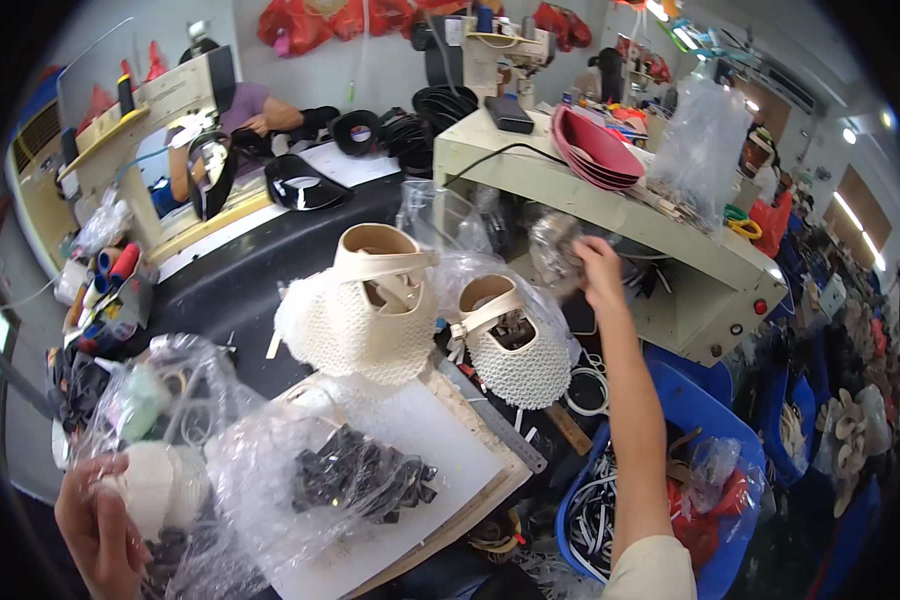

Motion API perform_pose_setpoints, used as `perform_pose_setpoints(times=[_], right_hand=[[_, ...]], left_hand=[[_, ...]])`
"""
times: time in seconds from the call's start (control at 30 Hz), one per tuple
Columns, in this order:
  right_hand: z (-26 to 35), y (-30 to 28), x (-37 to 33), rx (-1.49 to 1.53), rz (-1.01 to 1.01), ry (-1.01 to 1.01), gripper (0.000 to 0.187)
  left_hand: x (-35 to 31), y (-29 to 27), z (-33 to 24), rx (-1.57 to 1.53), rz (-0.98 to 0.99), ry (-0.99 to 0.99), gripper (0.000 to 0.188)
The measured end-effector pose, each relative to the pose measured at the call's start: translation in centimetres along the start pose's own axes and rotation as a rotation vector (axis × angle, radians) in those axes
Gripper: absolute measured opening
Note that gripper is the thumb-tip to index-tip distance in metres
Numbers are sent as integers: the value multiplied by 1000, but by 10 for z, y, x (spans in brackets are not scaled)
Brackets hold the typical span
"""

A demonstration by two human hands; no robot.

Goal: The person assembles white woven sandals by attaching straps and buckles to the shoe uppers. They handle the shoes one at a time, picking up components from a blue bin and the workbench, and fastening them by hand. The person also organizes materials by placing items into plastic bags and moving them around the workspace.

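Observation:
At the lower left, my left hand (100,525) is closed on a clear plastic bag (270,500), beside a white rounded piece (160,488) seen through the film. Folded black strips (365,475) show within or under this bag; I cannot tell which. My right hand (600,270) reaches far forward and pinches a small, crumpled clear bag (555,250) with something dark in it, blurred. Between my hands stand two cream woven shoe uppers with straps, a larger one (370,320) and a smaller one (515,350) to its right.
A white board (440,465) lies on the black bench (240,280). To the right stands a blue bin (670,390) of strips and scraps. Pink stacked trays (590,150) rest on a beige cabinet (690,220). Across the bench, a person's hand (270,120) works near black pieces.

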State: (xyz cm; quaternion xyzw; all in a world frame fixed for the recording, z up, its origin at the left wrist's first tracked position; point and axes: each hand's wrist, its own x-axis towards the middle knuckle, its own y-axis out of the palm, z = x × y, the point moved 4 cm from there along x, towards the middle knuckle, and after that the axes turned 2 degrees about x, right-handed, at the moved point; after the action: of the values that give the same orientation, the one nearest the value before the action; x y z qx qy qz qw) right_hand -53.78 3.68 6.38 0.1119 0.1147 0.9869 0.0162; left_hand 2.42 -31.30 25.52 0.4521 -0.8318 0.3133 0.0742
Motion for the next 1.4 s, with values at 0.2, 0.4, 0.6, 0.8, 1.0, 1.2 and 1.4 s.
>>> perform_pose_setpoints(times=[0.2, 0.4, 0.6, 0.8, 1.0, 1.2, 1.4], right_hand=[[88, -1, -122, 230, 426, 110, 16], [242, 158, -239, 874, 856, -385, 39], [261, 244, -358, 50, 770, -1024, 15], [205, 255, -384, -623, 1514, -695, 12], [202, 242, -367, -1404, 1134, -1108, 41], [279, 211, -307, -747, 858, -831, 62], [185, 195, -352, -475, 934, -947, 112]], left_hand=[[27, 47, -29, -254, 271, -107, 26], [13, 43, -57, -555, 464, -245, 39], [32, 19, -19, -898, 119, -369, 27], [27, 4, -14, -732, 258, -48, 30], [32, 3, -26, -747, 229, -21, 28], [48, -31, -15, -690, -64, 74, 29], [23, -3, -37, -445, 148, 436, 29]])
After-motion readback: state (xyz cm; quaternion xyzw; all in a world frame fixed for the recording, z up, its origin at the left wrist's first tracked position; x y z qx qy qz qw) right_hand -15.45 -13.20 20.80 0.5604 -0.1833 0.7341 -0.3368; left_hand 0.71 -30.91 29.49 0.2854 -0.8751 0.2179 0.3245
